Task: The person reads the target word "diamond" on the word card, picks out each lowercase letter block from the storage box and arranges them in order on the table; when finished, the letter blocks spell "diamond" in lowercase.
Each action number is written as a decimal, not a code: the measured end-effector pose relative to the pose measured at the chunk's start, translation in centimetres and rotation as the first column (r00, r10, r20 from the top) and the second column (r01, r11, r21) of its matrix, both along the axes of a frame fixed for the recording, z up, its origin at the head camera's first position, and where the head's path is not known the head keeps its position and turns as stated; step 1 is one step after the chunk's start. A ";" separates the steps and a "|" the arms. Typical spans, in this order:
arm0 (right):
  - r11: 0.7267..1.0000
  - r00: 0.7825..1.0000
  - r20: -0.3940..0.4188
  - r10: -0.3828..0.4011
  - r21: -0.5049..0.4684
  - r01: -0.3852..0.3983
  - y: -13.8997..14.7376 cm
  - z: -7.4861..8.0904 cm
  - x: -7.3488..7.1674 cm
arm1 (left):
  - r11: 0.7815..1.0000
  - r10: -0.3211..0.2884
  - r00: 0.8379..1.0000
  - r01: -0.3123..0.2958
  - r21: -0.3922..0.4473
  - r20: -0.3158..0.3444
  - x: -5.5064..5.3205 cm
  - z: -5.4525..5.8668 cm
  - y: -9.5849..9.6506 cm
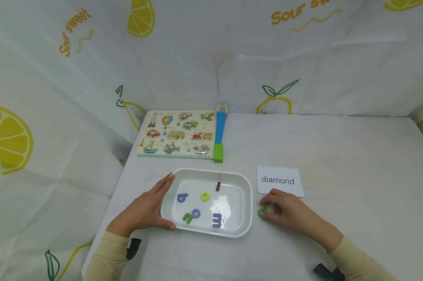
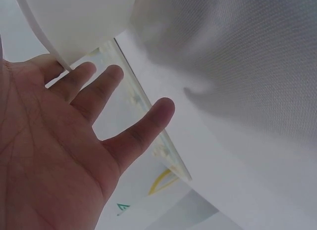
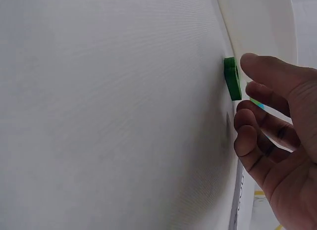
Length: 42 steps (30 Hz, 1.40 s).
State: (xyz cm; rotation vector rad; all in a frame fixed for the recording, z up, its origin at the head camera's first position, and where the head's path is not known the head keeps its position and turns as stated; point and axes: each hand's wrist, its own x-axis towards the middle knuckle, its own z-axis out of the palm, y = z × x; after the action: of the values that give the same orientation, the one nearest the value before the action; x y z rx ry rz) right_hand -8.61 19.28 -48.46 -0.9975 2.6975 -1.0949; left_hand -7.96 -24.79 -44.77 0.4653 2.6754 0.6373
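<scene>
A white tray (image 1: 206,233) lies in the head view with several coloured letters in it: a purple m (image 1: 216,220), a purple o (image 1: 195,213), a green n (image 1: 187,218), a yellow letter (image 1: 204,196), another purple letter (image 1: 182,198) and a dark red bar-shaped one (image 1: 218,186). My left hand (image 1: 146,208) rests against the tray's left end, fingers spread and fairly straight. Right of the tray, my right hand (image 1: 286,208) pinches a small green letter (image 3: 232,79) at the tabletop between thumb and forefinger. Fingers partly cover that letter.
A card reading "diamond" (image 1: 279,180) lies just beyond my right hand. Behind the tray are a picture puzzle board (image 1: 179,134) and a blue toy microphone (image 1: 220,128) with a green block-shaped end (image 1: 218,153). A lemon-print cloth (image 1: 197,58) hangs at the back.
</scene>
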 end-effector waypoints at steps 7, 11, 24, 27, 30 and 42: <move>0.998 0.999 0.032 0.019 0.055 -0.021 -0.1 0.1 0.3 | 1.000 0.002 1.000 -0.002 0.001 0.001 0.0 0.1 0.0; 0.998 1.000 0.025 0.015 0.067 -0.017 -0.2 0.1 0.4 | 1.000 0.006 1.000 -0.006 0.003 0.003 0.0 0.1 0.1; 0.999 0.997 -0.075 0.025 0.042 -0.021 -0.2 0.7 0.2 | 0.999 0.020 1.000 -0.021 0.028 0.020 0.2 0.1 0.0; 1.000 0.995 -0.103 0.002 0.030 0.001 -0.3 1.7 -0.2 | 0.999 0.019 1.000 -0.020 0.030 0.021 0.2 0.2 0.0; 1.000 0.990 -0.144 -0.004 -0.009 0.003 -0.7 2.9 -0.8 | 0.999 0.020 1.000 -0.021 0.035 0.021 0.2 0.1 0.0; 0.986 0.985 -0.059 0.163 -0.026 -0.165 -6.1 6.6 -2.4 | 0.999 0.028 0.999 -0.029 0.032 0.028 0.2 -0.1 -0.1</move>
State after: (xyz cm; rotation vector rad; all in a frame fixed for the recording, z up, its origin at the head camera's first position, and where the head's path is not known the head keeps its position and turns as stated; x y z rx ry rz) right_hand -10.99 13.19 -41.81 -1.2484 2.5918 -1.0964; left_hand -7.80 -24.89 -44.89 0.4246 2.6539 0.6905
